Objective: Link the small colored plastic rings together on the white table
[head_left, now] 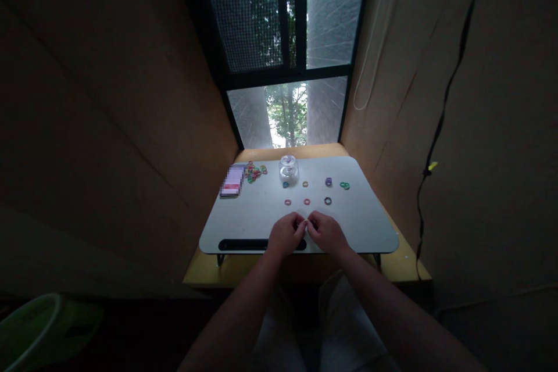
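Over the front part of the white lap table (244,215), my left hand (288,232) and my right hand (326,231) meet, both with closed, pinching fingertips. A tiny pale bit shows between them, too small to name. Just beyond my hands lie two pinkish ring-shaped bands (288,204) and a dark band (328,204). A row farther back holds a blue band (285,185), a yellowish band (305,186), purple bands (328,182) and green bands (345,186). Behind this row stands a clear lidded jar (288,170).
A pile of mixed coloured bands (253,174) lies at the back left, beside a phone-like flat object (232,180) with a blurred face. A black slot (242,244) runs along the front edge. Walls flank the table, a window (288,110) is behind, and a cable (447,93) hangs right.
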The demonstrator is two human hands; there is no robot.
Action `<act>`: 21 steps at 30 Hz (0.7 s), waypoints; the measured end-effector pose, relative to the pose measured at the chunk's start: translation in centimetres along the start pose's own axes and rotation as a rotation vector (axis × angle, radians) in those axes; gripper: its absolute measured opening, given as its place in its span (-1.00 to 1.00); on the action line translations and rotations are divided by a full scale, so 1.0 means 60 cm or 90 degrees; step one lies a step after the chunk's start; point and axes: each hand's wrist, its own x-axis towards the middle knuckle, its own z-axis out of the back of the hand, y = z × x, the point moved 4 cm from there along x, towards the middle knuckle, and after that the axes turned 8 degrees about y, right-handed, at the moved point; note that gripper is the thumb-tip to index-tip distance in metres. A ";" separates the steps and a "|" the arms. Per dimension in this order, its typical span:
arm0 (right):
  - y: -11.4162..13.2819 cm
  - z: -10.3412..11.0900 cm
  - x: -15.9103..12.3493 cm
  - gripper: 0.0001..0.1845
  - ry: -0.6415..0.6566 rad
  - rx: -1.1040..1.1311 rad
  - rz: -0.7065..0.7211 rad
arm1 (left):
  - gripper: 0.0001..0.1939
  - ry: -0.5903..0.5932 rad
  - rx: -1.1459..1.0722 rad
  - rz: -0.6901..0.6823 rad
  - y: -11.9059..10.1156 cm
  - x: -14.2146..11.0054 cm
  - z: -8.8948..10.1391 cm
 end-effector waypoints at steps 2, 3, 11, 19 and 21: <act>0.000 0.000 0.000 -0.84 0.000 0.004 0.001 | -0.80 -0.004 0.002 -0.001 0.000 0.000 -0.001; 0.000 0.001 0.000 -0.84 0.001 0.005 0.002 | -0.80 -0.007 0.003 -0.002 0.001 0.000 -0.001; -0.003 0.001 0.000 -0.85 0.000 0.018 0.003 | -0.81 0.006 0.005 0.009 -0.004 0.001 -0.002; 0.000 0.004 0.000 -0.86 -0.006 0.025 -0.001 | -0.80 0.003 0.016 0.006 -0.005 0.001 -0.003; 0.000 0.005 0.000 -0.86 -0.002 0.026 -0.003 | -0.80 0.001 0.016 0.006 -0.003 0.001 -0.004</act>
